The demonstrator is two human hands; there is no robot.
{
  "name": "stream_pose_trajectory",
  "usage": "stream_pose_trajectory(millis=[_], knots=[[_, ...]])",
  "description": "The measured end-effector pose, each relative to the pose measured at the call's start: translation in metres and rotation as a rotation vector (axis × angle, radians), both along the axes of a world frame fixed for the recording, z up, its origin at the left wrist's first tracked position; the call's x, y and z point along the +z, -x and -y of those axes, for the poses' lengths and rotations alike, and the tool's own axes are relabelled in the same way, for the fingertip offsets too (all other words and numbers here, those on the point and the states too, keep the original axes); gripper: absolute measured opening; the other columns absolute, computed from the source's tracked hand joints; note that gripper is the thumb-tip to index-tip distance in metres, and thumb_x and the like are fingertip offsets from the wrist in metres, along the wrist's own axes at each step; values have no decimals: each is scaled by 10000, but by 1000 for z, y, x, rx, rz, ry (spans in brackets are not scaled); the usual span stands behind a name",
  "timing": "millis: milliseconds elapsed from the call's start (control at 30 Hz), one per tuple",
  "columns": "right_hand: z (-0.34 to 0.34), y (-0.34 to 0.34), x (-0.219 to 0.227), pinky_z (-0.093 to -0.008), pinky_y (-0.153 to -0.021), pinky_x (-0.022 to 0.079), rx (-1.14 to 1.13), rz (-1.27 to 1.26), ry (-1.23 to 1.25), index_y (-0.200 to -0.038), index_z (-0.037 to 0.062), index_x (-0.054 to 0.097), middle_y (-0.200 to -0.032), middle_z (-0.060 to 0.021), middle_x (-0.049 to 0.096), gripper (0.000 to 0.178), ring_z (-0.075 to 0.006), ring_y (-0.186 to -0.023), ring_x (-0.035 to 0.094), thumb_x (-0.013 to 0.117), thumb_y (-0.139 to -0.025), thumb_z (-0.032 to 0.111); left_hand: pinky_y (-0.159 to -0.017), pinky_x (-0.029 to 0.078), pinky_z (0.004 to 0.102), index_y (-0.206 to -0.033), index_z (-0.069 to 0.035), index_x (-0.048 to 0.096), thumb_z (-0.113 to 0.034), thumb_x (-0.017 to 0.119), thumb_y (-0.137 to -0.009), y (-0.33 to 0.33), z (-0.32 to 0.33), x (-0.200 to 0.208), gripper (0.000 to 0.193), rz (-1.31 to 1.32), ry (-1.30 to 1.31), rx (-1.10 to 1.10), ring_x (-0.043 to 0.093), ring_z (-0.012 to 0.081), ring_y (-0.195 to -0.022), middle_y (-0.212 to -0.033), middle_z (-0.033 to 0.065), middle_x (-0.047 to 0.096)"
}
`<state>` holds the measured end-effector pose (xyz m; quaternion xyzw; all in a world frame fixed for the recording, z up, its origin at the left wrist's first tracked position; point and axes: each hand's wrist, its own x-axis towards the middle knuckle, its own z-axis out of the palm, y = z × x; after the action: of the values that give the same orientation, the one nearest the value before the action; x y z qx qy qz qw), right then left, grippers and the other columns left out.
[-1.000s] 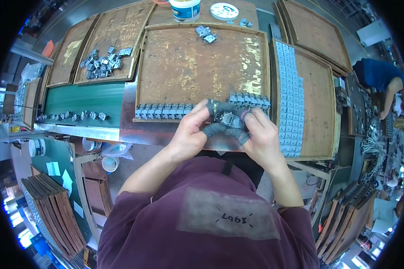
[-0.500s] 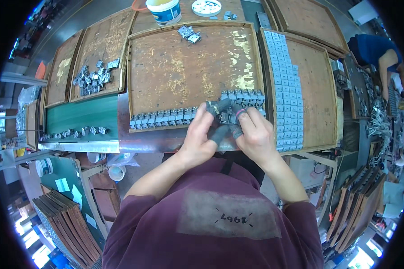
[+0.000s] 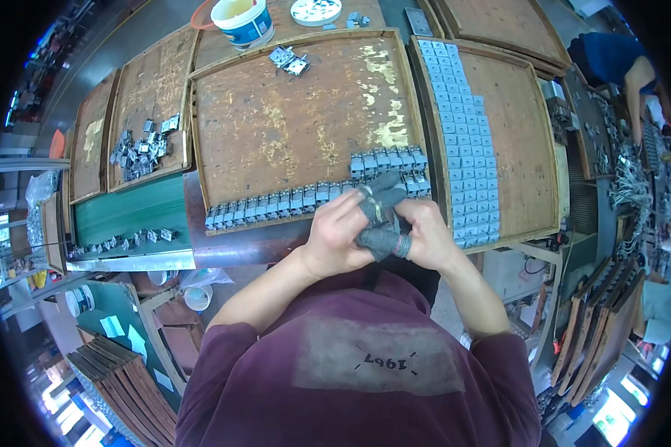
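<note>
Left hand (image 3: 341,232) and right hand (image 3: 423,237), pressed together, pinch a metal part (image 3: 378,214) at the tray's (image 3: 276,127) near edge.

Two hands (image 3: 380,235) are seen at the tabletop's near edge. Five trays (image 3: 276,127) can be counted, though the far right ones are partly cut off. One bucket (image 3: 242,22) and one white dish (image 3: 315,10) are seen at the far edge. The small metal parts (image 3: 276,203) are too many and too small to be counted.

Single head fisheye, looking steeply down, close over wooden tray (image 3: 276,141).
</note>
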<state>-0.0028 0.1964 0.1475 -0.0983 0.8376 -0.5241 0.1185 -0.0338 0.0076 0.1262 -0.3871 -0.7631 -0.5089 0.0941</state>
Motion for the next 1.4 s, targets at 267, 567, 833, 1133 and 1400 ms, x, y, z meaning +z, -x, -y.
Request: stream_pose_trajectory(millis=[267, 567, 833, 1133, 1400], knots=[[-31, 32, 0, -350, -712, 526, 144, 107, -255, -1031, -27, 663, -830, -155, 675, 479, -236, -765, 679, 768, -820, 389, -965, 459, 412, -1280, -53, 629, -187, 811, -749, 33, 4, -13, 577, 73, 214, -45, 563, 315, -1125, -1188, 151, 589], [-221, 154, -90, -343, -744, 511, -919, 18, -153, -1019, 24, 715, -897, -122, 730, 366, -226, -823, 676, 722, -866, 356, -732, 464, 293, -1194, -25, 649, 11, 708, -764, 107, 60, -87, 436, 841, 431, 87, 545, 149, -826, -1008, 44, 520], [-220, 181, -101, -327, -767, 518, -708, 200, -43, -1067, 10, 716, -942, -110, 738, 288, -201, -837, 672, 710, -857, 207, -926, 487, 370, -1252, 5, 562, -61, 678, -771, 104, 36, -73, 498, 834, 590, -128, 553, 332, -1107, -1243, 183, 498], [-196, 164, -64, -269, -632, 456, -934, 21, 655, -1093, 39, 589, -913, -70, 659, 204, -154, -758, 611, 670, -941, 148, -808, 525, 484, -1111, -61, 579, -137, 689, -802, 209, 45, -39, 337, 123, 684, 653, 620, 396, -994, -1140, 173, 570], [-147, 107, -37, -290, -671, 508, -742, 21, 759, -1245, 33, 564, -1000, -63, 663, 298, -161, -815, 639, 624, -980, 155, -887, 513, 477, -1188, -116, 560, -126, 650, -787, 257, 52, -64, 411, 475, 483, 928, 617, 382, -1072, -1203, 148, 571]])
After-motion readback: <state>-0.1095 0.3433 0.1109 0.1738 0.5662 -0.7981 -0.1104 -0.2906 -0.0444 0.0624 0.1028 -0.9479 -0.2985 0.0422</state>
